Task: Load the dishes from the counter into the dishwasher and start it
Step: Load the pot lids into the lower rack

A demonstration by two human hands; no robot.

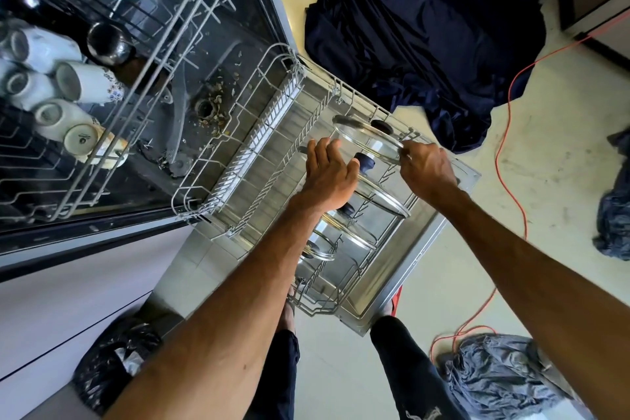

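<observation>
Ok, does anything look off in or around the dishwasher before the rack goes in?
Yes. Food scraps litter the dishwasher floor around the drain, which could clog it. A dark cloth lies heaped on the ground by the door. The lid that the right hand grips looks intact.

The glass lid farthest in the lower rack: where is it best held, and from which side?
Grip the glass lid by its metal rim, from above, as the right hand does: it stands on edge in the lower rack, rim exposed on top.
</observation>
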